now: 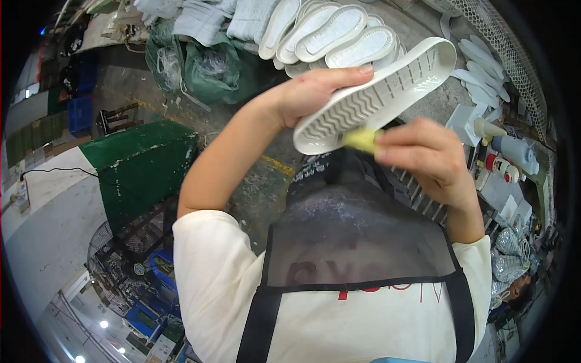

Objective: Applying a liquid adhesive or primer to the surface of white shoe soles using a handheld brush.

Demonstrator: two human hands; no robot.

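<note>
A white shoe sole point(387, 91) with a zigzag tread is held up in front of my chest, tilted with its far end to the right. My left hand point(315, 91) grips it along its left edge, thumb lying on the rim. In my right hand point(426, 151) a small yellow sponge point(361, 140) is pinched between thumb and fingers. The sponge is at the near end of the sole, by its lower edge, and blurred by motion. Whether it touches the sole, I cannot tell. Fingers of my left hand are hidden behind the sole.
Beyond my hands lie several more white soles point(333, 33) on a bench. Green plastic bags point(209, 69) stand at the far left, a large fan point(130, 254) at the near left. Bottles point(505, 166) and a white container point(463, 124) are on the right.
</note>
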